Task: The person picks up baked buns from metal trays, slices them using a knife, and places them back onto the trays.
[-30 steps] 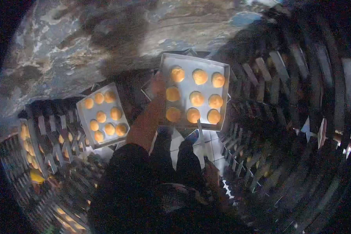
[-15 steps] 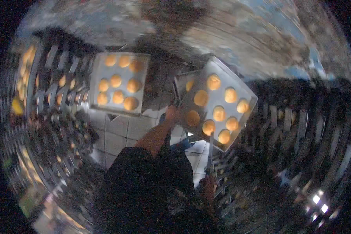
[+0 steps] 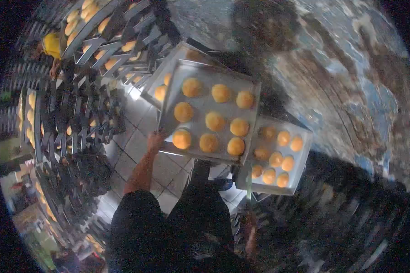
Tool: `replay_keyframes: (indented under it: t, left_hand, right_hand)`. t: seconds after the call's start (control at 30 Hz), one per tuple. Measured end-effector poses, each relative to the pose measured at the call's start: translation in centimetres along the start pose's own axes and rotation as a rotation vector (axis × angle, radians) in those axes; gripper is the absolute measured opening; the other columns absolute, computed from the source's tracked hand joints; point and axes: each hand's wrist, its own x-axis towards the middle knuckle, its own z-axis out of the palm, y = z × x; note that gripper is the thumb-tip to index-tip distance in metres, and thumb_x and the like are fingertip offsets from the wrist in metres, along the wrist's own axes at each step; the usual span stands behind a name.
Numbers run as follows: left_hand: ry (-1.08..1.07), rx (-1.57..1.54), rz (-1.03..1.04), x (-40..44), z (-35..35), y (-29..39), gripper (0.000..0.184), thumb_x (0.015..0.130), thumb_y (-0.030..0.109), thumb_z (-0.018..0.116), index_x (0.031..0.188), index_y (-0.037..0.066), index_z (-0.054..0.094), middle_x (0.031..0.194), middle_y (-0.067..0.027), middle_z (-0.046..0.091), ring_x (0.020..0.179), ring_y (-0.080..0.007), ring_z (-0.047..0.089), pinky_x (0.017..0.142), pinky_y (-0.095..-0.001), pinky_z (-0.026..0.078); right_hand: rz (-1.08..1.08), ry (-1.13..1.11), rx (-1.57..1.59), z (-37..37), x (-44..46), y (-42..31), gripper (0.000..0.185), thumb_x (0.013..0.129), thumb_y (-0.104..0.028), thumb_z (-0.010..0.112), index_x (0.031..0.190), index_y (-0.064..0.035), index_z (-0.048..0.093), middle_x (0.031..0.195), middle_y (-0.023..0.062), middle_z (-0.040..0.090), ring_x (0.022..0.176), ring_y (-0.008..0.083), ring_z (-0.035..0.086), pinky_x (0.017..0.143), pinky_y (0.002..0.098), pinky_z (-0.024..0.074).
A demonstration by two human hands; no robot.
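My left hand [image 3: 156, 139] grips the lower left corner of a metal tray [image 3: 200, 75] that bears several round golden buns [image 3: 214, 121] in rows. Low on the right, my right hand [image 3: 250, 226] is dim and blurred, closed round a thin upright blade-like tool [image 3: 248, 193] whose upper part reaches the tray's lower right side. Behind the held tray, a second bun tray [image 3: 299, 175] shows at the right and a third one [image 3: 146, 93] at the upper left, partly covered.
Racks [image 3: 77, 107] with trays of buns line the left side. Up left is a person in yellow [image 3: 51, 45]. A stained, rough surface [image 3: 346, 86] spans the upper right. Pale floor tiles [image 3: 134, 152] lie below, and dark racks [image 3: 341, 218] blur at the lower right.
The view has turned, so the racks at left stand higher. The held tray has moved left and levelled, with my left hand still on its edge. Another tray now shows at its right.
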Motion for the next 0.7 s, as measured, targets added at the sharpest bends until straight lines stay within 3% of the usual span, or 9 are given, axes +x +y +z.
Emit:
replay_keyframes:
  t: [0.07, 0.13, 0.23, 0.33, 0.4, 0.53, 0.57, 0.63, 0.7]
  left_hand:
    - [0.071, 0.036, 0.004, 3.8, -2.0, -1.5, 0.037, 0.096, 0.038, 0.059, 0.099, 0.004, 0.072, 0.074, -0.0033, 0.064, 0.07, -0.0155, 0.059, 0.064, -0.0373, 0.047]
    - [0.102, 0.121, 0.012, 7.8, -3.0, -3.9, 0.039, 0.096, 0.04, 0.058, 0.102, 0.004, 0.071, 0.079, -0.0049, 0.065, 0.073, -0.0183, 0.06, 0.066, -0.0387, 0.048]
    - [0.101, 0.279, 0.032, 13.9, -2.7, -7.8, 0.042, 0.098, 0.043, 0.056, 0.107, 0.004, 0.069, 0.087, -0.0072, 0.067, 0.078, -0.0224, 0.062, 0.07, -0.0408, 0.049]
    - [0.037, 0.447, 0.061, 19.6, -1.3, -11.4, 0.045, 0.099, 0.045, 0.055, 0.112, 0.004, 0.067, 0.095, -0.0095, 0.069, 0.083, -0.0266, 0.064, 0.074, -0.0429, 0.05]
    - [0.016, 0.546, 0.064, 22.0, -0.6, -13.0, 0.047, 0.099, 0.047, 0.054, 0.115, 0.004, 0.065, 0.1, -0.0111, 0.07, 0.086, -0.0293, 0.065, 0.076, -0.0442, 0.051]
    - [0.162, 0.655, 0.033, 22.3, 0.8, -12.6, 0.052, 0.1, 0.048, 0.053, 0.124, 0.003, 0.061, 0.11, -0.0162, 0.071, 0.096, -0.0362, 0.067, 0.083, -0.0468, 0.052]
    - [0.318, 0.716, 0.252, 21.0, 1.6, -11.3, 0.053, 0.1, 0.046, 0.055, 0.128, 0.001, 0.057, 0.118, -0.0194, 0.065, 0.106, -0.0376, 0.062, 0.089, -0.048, 0.049]
    - [0.52, 0.437, 0.533, 14.5, 4.3, -2.3, 0.054, 0.099, 0.041, 0.059, 0.133, -0.001, 0.053, 0.129, -0.0223, 0.057, 0.118, -0.0388, 0.053, 0.098, -0.0493, 0.043]
    - [0.385, 0.187, 0.66, 5.9, 8.9, 6.6, 0.058, 0.098, 0.035, 0.064, 0.138, -0.003, 0.048, 0.14, -0.0253, 0.048, 0.131, -0.0399, 0.044, 0.107, -0.0506, 0.036]
  right_hand:
    - [-0.458, 0.017, -1.098, 2.5, -0.8, -4.3, 0.035, 0.098, -0.027, 0.062, 0.125, -0.0046, 0.061, 0.118, 0.0102, 0.063, 0.094, 0.0207, 0.064, 0.08, 0.0371, 0.0544]
    - [-0.689, 0.022, -1.651, 4.2, 0.3, -6.7, 0.036, 0.097, -0.028, 0.064, 0.125, -0.0047, 0.061, 0.121, 0.0119, 0.061, 0.09, 0.0207, 0.064, 0.079, 0.0388, 0.0547]
    - [-0.596, -0.08, -1.531, 7.0, 0.8, -10.7, 0.035, 0.097, -0.029, 0.063, 0.123, -0.0063, 0.061, 0.12, 0.0133, 0.061, 0.087, 0.0217, 0.064, 0.077, 0.0413, 0.0552]
    - [0.057, -0.092, -0.836, 12.7, 0.0, -18.1, 0.033, 0.097, -0.031, 0.062, 0.121, -0.0079, 0.062, 0.12, 0.0146, 0.061, 0.083, 0.0228, 0.065, 0.075, 0.0437, 0.0557]
    - [0.287, -0.049, -0.628, 15.2, -0.6, -21.5, 0.032, 0.097, -0.032, 0.062, 0.12, -0.009, 0.062, 0.119, 0.0155, 0.061, 0.081, 0.0235, 0.065, 0.073, 0.0454, 0.0561]
    - [-0.408, -0.156, -1.618, 11.1, -0.6, -13.5, 0.035, 0.096, -0.031, 0.063, 0.125, -0.0103, 0.061, 0.123, 0.0168, 0.06, 0.094, 0.0262, 0.065, 0.076, 0.0451, 0.055]
    - [-0.459, -0.134, -1.612, 11.1, -1.1, -12.6, 0.036, 0.097, -0.03, 0.062, 0.126, -0.0101, 0.06, 0.121, 0.016, 0.061, 0.094, 0.0257, 0.064, 0.076, 0.0442, 0.0548]
    - [-0.433, -0.078, -1.468, 11.2, -2.2, -11.1, 0.038, 0.098, -0.029, 0.061, 0.13, -0.0098, 0.058, 0.119, 0.0145, 0.061, 0.094, 0.0246, 0.064, 0.076, 0.0426, 0.0544]
    - [-0.358, 0.031, -1.214, 11.7, -2.9, -9.4, 0.039, 0.099, -0.028, 0.06, 0.133, -0.0095, 0.056, 0.116, 0.0131, 0.061, 0.094, 0.0234, 0.063, 0.076, 0.041, 0.0539]
